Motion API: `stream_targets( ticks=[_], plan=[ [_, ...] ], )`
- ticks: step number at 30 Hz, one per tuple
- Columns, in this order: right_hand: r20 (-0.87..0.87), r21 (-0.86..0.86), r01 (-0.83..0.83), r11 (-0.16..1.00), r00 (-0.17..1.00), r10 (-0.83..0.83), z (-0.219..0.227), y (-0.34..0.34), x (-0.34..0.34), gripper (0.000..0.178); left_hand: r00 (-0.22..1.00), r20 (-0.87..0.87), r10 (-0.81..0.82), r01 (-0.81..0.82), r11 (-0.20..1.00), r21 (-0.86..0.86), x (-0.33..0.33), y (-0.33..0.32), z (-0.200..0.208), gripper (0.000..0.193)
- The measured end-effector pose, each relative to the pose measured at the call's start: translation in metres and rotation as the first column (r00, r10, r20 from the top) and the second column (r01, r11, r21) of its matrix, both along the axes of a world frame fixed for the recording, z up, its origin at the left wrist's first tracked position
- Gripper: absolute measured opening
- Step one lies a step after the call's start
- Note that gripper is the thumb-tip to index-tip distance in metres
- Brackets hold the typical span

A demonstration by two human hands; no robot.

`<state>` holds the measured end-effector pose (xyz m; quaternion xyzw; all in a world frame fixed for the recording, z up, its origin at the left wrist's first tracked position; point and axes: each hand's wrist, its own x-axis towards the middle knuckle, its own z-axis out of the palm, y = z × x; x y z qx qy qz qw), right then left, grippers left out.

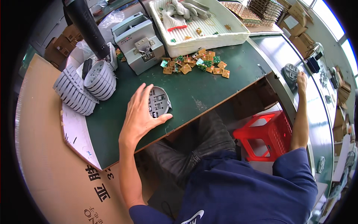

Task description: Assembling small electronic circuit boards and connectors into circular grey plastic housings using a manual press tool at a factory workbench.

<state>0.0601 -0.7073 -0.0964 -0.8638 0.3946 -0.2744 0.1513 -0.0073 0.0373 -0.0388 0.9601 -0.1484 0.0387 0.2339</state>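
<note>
On the green work table, my left hand (138,114) curves round a round grey plastic housing (159,101), fingers at its far left edge and thumb at its near edge. The housing lies with its cut-outs and small compartments facing up; my fingers cover its left side. Far out to the right, my right hand (301,80) is closed on the edge of a similar round grey housing (290,71), at the metal-edged green bench there. Beyond my left hand lies a loose pile of small orange and green circuit boards (192,62).
Stacked grey round housings (76,89) stand at the table's left. Behind are a black electric screwdriver (87,28), a grey metal machine (138,43) and a white tray (209,42) with gloves. A red stool (266,132) sits between table and bench; cardboard (44,138) is at left.
</note>
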Motion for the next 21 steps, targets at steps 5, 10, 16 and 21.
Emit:
stream_targets(
  ticks=[5, 10, 16, 21],
  plan=[
    [0.230, -0.065, -0.398, 0.915, 0.887, 0.402, 0.038, 0.151, 0.007, 0.041, 0.998, -0.031, 0.046, -0.046, 0.999, -0.010, -0.007, 0.005, -0.003, 0.100],
    [-0.154, 0.054, -0.865, 0.498, 0.486, 0.861, 0.045, 0.356, -0.025, 0.035, 0.997, 0.053, 0.061, -0.059, 0.997, -0.047, -0.014, 0.004, -0.008, 0.100],
    [-0.142, -0.269, -0.816, 0.511, 0.559, 0.817, 0.015, 0.389, -0.017, 0.033, 0.979, 0.138, 0.153, -0.135, 0.983, -0.128, -0.028, 0.002, -0.019, 0.101],
    [0.152, 0.024, -0.870, 0.493, 0.491, 0.858, 0.016, 0.393, -0.014, 0.026, 0.992, -0.009, 0.129, -0.106, 0.773, -0.626, -0.043, 0.006, -0.023, 0.097]
  ],
)
